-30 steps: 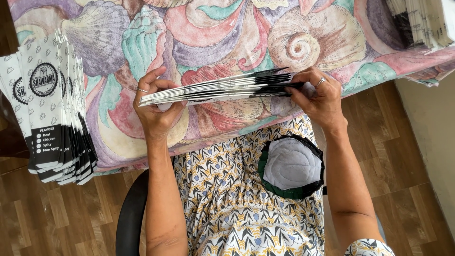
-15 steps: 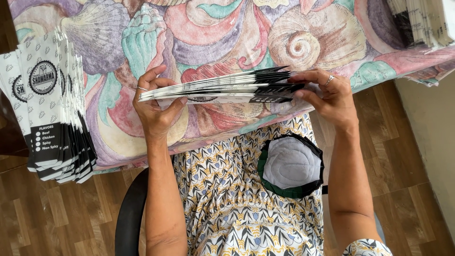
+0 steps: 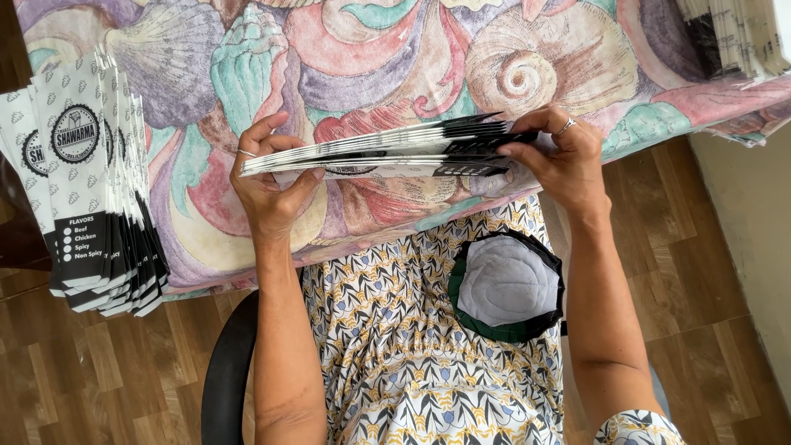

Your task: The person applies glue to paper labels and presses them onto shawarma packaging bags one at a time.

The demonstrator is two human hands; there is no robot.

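Note:
A flat stack of long white-and-black paper bags (image 3: 387,150) is held edge-on above the table between both hands. My left hand (image 3: 268,185) grips the stack's white end, thumb underneath and fingers over the top. My right hand (image 3: 564,161), with a ring on one finger, holds the black end with the fingertips spread along the edges. The stack hovers over a tablecloth (image 3: 379,49) printed with large seashells.
A fanned pile of the same printed paper bags (image 3: 86,173) lies on the table's left edge. More bags (image 3: 737,37) lie at the far right. A round grey cloth cap with a green rim (image 3: 507,284) rests on my lap. Wooden floor lies below.
The stack has tilted slightly and its black end has fanned apart a little under my right fingers. Both hands stay at the same ends.

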